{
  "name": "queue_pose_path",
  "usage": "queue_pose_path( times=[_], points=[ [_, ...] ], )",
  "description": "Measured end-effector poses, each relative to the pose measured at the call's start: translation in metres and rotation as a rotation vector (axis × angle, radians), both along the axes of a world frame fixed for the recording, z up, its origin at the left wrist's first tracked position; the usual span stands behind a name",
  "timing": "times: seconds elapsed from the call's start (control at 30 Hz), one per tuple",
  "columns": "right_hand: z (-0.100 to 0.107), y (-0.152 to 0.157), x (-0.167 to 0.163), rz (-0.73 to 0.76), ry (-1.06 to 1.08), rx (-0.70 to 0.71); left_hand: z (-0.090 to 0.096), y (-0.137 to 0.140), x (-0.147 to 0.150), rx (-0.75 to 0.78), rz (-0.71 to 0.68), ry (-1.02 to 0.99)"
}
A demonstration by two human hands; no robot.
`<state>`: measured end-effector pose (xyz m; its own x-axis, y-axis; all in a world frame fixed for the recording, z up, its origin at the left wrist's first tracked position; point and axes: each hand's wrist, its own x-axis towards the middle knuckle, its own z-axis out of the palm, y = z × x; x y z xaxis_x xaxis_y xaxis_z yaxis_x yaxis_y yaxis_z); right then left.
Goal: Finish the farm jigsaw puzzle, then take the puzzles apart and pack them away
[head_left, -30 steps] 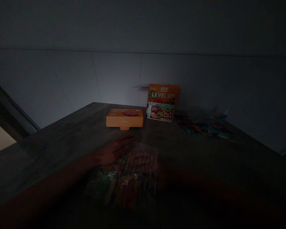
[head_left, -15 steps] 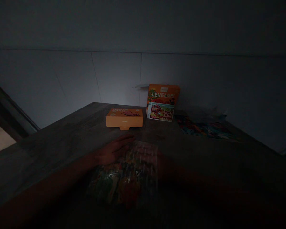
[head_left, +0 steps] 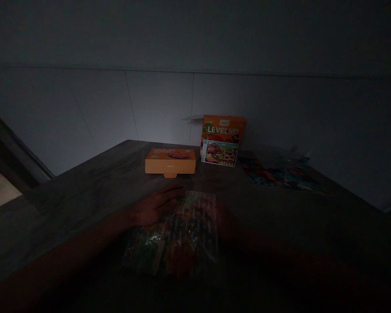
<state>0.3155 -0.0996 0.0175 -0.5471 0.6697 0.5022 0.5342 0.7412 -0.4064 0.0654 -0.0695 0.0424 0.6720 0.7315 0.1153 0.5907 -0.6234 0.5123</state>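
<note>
A clear plastic bag (head_left: 179,243) with colourful pieces inside lies near the table's front, glinting in the dim light. My left hand (head_left: 153,208) rests along the bag's upper left edge, its fingers stretched out toward the far side. At the bag's right edge is my right hand (head_left: 224,219), very dark and blurred. Its fingers cannot be made out.
Beyond my hands an orange puzzle box (head_left: 170,165) lies flat, its front flap sticking out. Behind it to the right, a "LEVEL UP!" box (head_left: 223,139) stands upright near the wall. Farther right lies a colourful printed sheet (head_left: 280,176) with crumpled clear plastic (head_left: 286,158) on it.
My right hand has shifted slightly right, out from behind the clear film. The bag has moved a little and its contents look rearranged. My left hand stays almost in place.
</note>
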Motion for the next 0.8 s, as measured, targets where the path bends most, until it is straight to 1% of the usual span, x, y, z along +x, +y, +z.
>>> queue_pose_path(
  times=[0.07,0.13,0.2,0.27,0.3,0.37,0.4,0.47,0.53,0.57,0.63,0.73,0.8],
  points=[
    [0.004,-0.001,-0.001,0.034,0.009,-0.027,0.002,0.0,0.0,0.018,-0.007,0.008],
    [0.009,-0.003,-0.003,0.115,0.02,-0.035,0.006,-0.004,0.0,0.071,-0.03,-0.011],
    [0.013,-0.004,-0.004,0.201,0.022,-0.073,0.014,-0.011,0.002,0.158,-0.081,-0.051],
    [0.014,-0.005,-0.005,0.237,0.028,-0.14,0.022,-0.02,0.005,0.242,-0.169,-0.061],
    [0.013,-0.004,-0.004,0.221,0.046,-0.165,0.025,-0.025,0.006,0.266,-0.222,-0.037],
    [0.009,0.0,-0.002,0.115,0.1,-0.175,0.027,-0.03,0.01,0.261,-0.316,0.062],
    [0.006,0.003,0.0,0.028,0.136,-0.159,0.027,-0.031,0.012,0.241,-0.348,0.123],
    [0.0,0.01,0.003,-0.154,0.217,-0.119,0.025,-0.03,0.014,0.191,-0.359,0.236],
    [-0.003,0.017,0.007,-0.278,0.286,-0.098,0.021,-0.027,0.014,0.173,-0.318,0.302],
    [-0.003,0.019,0.008,-0.313,0.318,-0.09,0.019,-0.026,0.014,0.18,-0.285,0.318],
    [-0.002,0.02,0.008,-0.336,0.357,-0.053,0.017,-0.023,0.013,0.2,-0.195,0.34],
    [0.003,0.014,0.005,-0.334,0.377,0.03,0.015,-0.018,0.008,0.218,0.0,0.373],
    [0.003,0.009,0.002,-0.335,0.366,0.054,0.013,-0.01,0.003,0.238,0.187,0.355]
  ],
)
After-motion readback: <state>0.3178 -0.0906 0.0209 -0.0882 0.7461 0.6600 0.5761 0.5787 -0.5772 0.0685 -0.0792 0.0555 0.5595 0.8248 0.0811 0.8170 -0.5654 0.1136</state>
